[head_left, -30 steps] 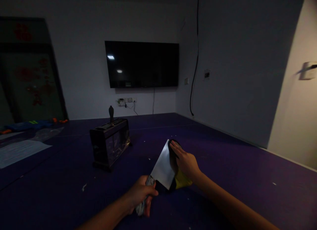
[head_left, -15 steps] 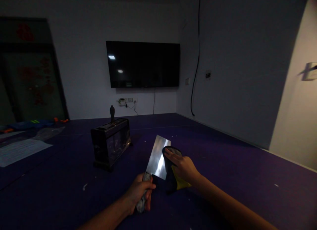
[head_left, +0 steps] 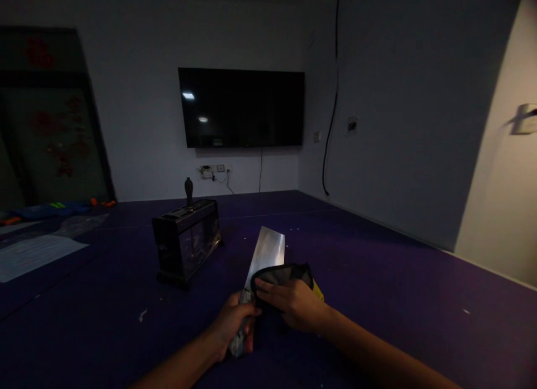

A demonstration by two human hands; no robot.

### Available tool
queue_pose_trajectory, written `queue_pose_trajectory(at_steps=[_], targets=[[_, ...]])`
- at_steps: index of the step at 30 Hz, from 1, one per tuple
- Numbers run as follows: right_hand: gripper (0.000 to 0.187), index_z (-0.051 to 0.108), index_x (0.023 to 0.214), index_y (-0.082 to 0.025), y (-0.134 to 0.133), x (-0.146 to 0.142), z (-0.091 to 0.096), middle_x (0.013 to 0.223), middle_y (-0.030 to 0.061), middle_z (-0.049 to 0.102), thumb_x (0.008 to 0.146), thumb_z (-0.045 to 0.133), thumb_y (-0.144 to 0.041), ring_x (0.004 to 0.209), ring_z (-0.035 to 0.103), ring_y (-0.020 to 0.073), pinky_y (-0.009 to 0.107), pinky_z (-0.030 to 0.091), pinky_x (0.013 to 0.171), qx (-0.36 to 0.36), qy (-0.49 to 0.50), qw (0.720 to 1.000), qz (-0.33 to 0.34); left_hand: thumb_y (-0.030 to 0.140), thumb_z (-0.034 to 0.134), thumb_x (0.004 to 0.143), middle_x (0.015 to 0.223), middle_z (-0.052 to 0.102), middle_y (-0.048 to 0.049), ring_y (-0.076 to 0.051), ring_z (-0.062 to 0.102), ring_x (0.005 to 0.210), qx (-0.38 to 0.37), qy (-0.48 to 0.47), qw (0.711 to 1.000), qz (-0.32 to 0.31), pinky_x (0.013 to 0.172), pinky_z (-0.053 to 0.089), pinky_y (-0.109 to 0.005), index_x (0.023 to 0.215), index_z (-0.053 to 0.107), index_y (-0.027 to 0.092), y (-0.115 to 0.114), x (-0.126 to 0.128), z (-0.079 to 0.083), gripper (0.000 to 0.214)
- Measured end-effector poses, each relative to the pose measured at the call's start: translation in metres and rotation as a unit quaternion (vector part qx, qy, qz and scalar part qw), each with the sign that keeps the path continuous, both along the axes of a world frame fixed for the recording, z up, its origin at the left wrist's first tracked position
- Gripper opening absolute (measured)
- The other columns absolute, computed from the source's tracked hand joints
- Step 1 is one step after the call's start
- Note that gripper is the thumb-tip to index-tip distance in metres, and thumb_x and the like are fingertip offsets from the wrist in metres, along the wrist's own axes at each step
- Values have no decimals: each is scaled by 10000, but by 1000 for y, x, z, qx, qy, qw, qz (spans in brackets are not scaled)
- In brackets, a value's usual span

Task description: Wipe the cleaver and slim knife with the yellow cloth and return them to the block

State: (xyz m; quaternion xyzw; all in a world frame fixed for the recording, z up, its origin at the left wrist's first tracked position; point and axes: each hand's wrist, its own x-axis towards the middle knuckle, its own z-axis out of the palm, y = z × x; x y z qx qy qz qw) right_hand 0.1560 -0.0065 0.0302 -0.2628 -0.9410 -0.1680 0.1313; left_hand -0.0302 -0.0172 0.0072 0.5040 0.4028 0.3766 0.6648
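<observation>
My left hand (head_left: 235, 327) is closed round the wrapped handle of a cleaver (head_left: 269, 248), whose broad shiny blade points up and away from me. Under the fingers of my right hand (head_left: 296, 302) is a dark cloth with yellow parts (head_left: 282, 274), pressed against the lower blade close to the handle. The cloth hides that part of the blade, and its far side shows a yellow edge. My right thumb is hidden.
A black box-shaped appliance (head_left: 187, 241) with a small dark vase (head_left: 188, 190) on top stands left of the cleaver on the purple surface (head_left: 377, 299). Paper sheets (head_left: 37, 256) lie far left. A television (head_left: 243, 107) hangs on the back wall.
My right hand and the cloth have moved down and left, from the blade's right edge to its lower part by the handle. My left hand keeps its hold.
</observation>
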Motion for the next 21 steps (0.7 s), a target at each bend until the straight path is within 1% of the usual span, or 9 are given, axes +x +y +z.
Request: queue_pose_trajectory(at_steps=[3, 6, 8, 10, 14, 18, 21], targets=[[673, 410, 1284, -161, 3, 2, -1, 1381, 68, 312, 620, 371, -58, 855, 617, 175, 287, 489, 696, -8, 20, 1000, -10, 279, 513, 595, 342, 389, 113, -101, 384, 211, 2, 6, 1000, -17, 257, 282, -164, 788, 409, 202, -1, 0, 1, 232], [700, 368, 1309, -178, 6, 6, -2, 1392, 50, 291, 623, 360, -42, 1013, 558, 175, 276, 479, 760, -5, 57, 998, -39, 261, 511, 598, 337, 389, 107, -110, 402, 221, 2, 19, 998, -55, 259, 291, -167, 766, 409, 197, -2, 0, 2, 207], [711, 354, 1317, -203, 8, 7, -2, 1393, 34, 290, 628, 355, -32, 1061, 529, 164, 263, 474, 779, -2, 79, 995, -58, 256, 512, 602, 333, 388, 103, -116, 413, 227, 6, 23, 997, -78, 256, 292, -168, 759, 414, 193, -2, 0, 2, 196], [725, 354, 1317, -218, 9, 9, -1, 1393, 24, 288, 619, 357, -23, 1066, 526, 161, 258, 476, 784, 2, 96, 992, -81, 253, 514, 604, 332, 391, 101, -120, 415, 228, 12, 22, 995, -94, 254, 294, -171, 759, 418, 189, -2, 0, 1, 194], [733, 362, 1312, -244, 15, 14, 2, 1393, 9, 281, 617, 366, -13, 1040, 547, 175, 289, 483, 806, 10, 123, 981, -147, 256, 527, 606, 328, 388, 99, -124, 425, 234, 21, 19, 993, -115, 256, 294, -170, 737, 410, 189, -3, 0, 1, 187], [734, 347, 1316, -265, 23, 24, 7, 1385, -8, 297, 632, 361, 2, 1028, 555, 164, 288, 493, 800, 11, 163, 961, -223, 273, 558, 607, 337, 393, 105, -120, 436, 243, 11, 34, 993, -117, 264, 295, -161, 737, 393, 197, -4, -1, 2, 223], [730, 329, 1324, -265, 28, 33, 11, 1384, -6, 302, 646, 364, 4, 1046, 543, 164, 302, 479, 834, 16, 191, 946, -261, 270, 567, 608, 335, 402, 100, -122, 442, 246, 9, 50, 989, -135, 266, 298, -161, 731, 399, 195, -3, -1, 3, 221]])
